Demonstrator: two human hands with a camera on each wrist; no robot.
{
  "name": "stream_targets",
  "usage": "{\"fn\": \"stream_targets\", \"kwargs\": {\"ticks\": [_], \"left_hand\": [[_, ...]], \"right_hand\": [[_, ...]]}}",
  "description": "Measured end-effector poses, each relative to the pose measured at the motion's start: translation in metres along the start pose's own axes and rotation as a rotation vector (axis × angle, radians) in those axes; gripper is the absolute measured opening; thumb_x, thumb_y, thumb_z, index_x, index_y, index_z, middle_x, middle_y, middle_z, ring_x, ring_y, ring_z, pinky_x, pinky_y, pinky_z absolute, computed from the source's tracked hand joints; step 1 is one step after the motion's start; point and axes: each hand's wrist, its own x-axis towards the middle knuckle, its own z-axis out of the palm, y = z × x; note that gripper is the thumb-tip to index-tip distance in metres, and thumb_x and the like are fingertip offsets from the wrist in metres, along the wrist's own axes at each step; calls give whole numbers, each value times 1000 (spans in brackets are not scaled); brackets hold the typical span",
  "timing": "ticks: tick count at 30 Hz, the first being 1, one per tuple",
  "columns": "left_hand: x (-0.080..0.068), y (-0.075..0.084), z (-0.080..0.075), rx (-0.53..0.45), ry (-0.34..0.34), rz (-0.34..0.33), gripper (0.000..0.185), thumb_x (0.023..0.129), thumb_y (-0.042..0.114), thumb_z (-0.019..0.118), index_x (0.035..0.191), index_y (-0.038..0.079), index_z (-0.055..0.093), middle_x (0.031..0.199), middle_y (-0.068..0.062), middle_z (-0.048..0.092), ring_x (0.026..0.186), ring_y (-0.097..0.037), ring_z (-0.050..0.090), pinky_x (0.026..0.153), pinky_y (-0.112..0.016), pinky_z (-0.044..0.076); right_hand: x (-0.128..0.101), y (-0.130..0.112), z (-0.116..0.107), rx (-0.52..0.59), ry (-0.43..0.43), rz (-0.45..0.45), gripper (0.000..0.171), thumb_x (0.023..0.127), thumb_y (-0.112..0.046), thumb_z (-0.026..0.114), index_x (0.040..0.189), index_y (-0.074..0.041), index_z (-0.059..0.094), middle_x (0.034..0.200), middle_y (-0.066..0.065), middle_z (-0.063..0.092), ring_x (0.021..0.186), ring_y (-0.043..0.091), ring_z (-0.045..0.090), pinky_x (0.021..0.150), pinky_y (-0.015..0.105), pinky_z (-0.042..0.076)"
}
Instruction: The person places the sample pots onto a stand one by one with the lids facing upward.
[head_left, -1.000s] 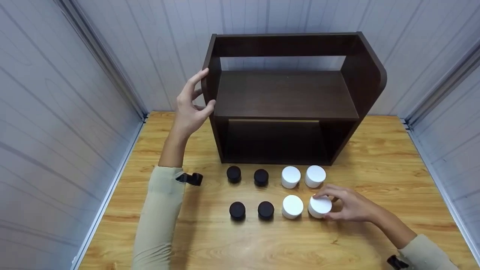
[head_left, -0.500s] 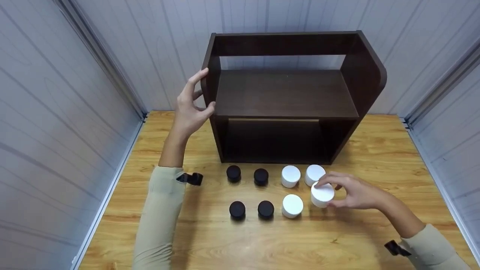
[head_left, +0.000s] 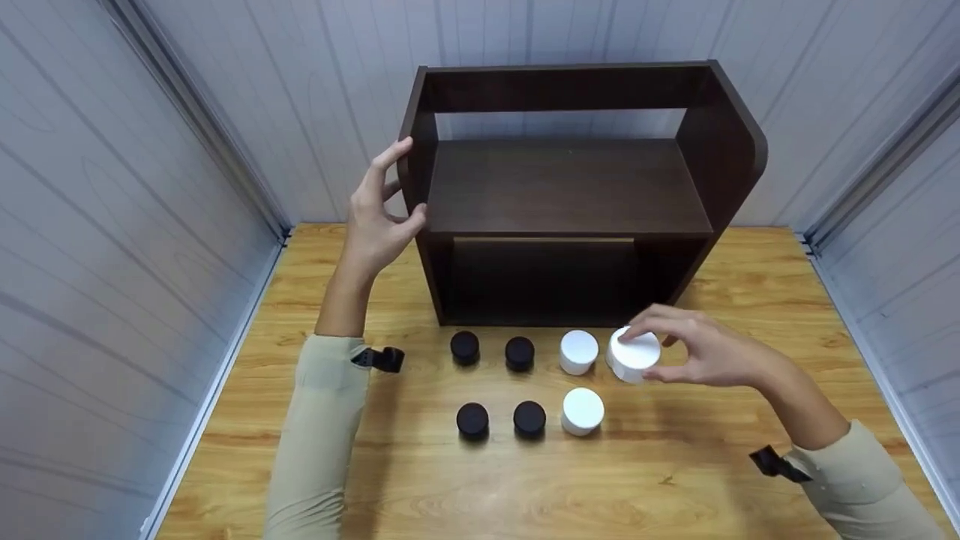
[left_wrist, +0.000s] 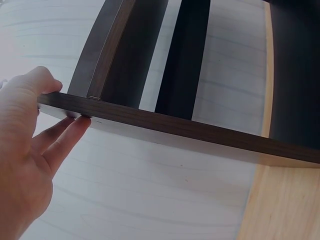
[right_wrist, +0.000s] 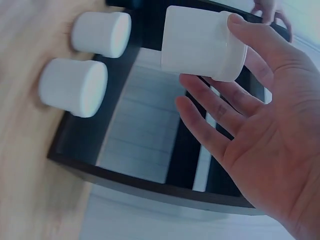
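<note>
The right hand (head_left: 701,356) holds a white cylindrical jar (head_left: 634,354) by its sides, thumb on the near side and fingertips curled over the far side. The jar is lifted clear of the wooden table (head_left: 750,300), in front of the shelf's lower opening at the right end of the jar rows. The right wrist view shows the jar (right_wrist: 202,44) lying sideways against the fingertips (right_wrist: 250,37), its surface smooth and matte, with the palm open below it; two more white jars (right_wrist: 85,65) stand on the table behind.

The left hand (head_left: 379,217) grips the left side panel of a dark brown wooden shelf unit (head_left: 570,187), thumb on the front edge and fingers stretched up along the outside. The left wrist view shows what the head view cannot: the thumb (left_wrist: 30,87) on top of the panel's thin edge (left_wrist: 175,127) and the fingers (left_wrist: 65,137) beneath it, pinching the board.

On the table, two white jars (head_left: 580,352) and four smaller black round-lidded jars (head_left: 465,347) stand in two rows in front of the shelf. Both arms wear beige sleeves (head_left: 319,427).

The tabletop is light, glossy wood with visible grain. Pale grey panelled walls (head_left: 150,150) enclose it on three sides.
</note>
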Motion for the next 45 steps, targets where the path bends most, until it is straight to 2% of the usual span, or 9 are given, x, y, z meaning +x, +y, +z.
{"fn": "stream_targets", "kwargs": {"ticks": [6,11,14,17,26,29,33,38,45], "left_hand": [[-1,-1,-2,10,-6,-7,71,96,-7,71,164,2,51,176,-18,49,166,-28,47,114,-53,65],[-2,-1,-4,17,3,-2,71,96,-7,72,163,1,51,174,-19,50,166,-29,47,114,-54,65],[-2,-1,-5,20,5,3,71,96,-7,72,163,-1,51,174,-20,51,166,-29,47,114,-53,65],[-1,-1,-5,20,3,4,71,96,-7,71,163,-1,50,174,-20,51,165,-29,47,114,-53,65],[-4,-1,-9,49,7,8,70,96,-5,71,163,0,51,173,-20,52,163,-27,50,107,-50,69],[-4,0,-10,49,6,6,71,96,-5,72,163,0,50,173,-19,51,162,-26,50,108,-50,68],[-3,0,-10,51,7,12,71,97,-5,72,164,0,50,173,-19,52,162,-26,51,109,-49,68],[-3,-1,-9,50,9,18,70,96,-5,72,163,0,51,173,-19,52,161,-26,51,110,-49,67],[-3,-1,-8,51,12,18,70,96,-5,72,163,0,51,172,-19,53,161,-26,52,110,-48,68]], "right_hand": [[21,-8,-13,-6,41,-71,50,83,-3,96,128,-17,79,128,7,77,114,5,68,85,17,64],[42,-14,-28,17,86,-142,54,80,3,94,130,-12,79,128,12,78,119,8,69,95,7,55],[53,-18,-36,54,118,-165,55,79,6,93,130,-10,79,128,16,77,121,4,67,93,9,56],[65,-22,-43,80,148,-173,54,80,8,92,130,-8,80,127,19,77,120,-2,66,86,11,61],[106,-36,-64,86,193,-116,46,85,4,91,128,-5,80,128,18,79,117,-3,66,84,12,62],[119,-39,-69,125,193,-74,45,87,3,91,130,-3,80,131,19,77,117,0,67,90,12,63],[137,-40,-76,115,211,-40,44,88,-2,93,130,-3,80,132,17,78,119,1,65,101,11,55],[159,-38,-83,75,245,6,45,88,-8,95,130,-4,81,133,16,79,118,1,63,101,18,50],[189,-40,-82,104,294,74,43,92,-10,92,133,-4,79,132,16,75,111,11,63,89,14,57]]}}
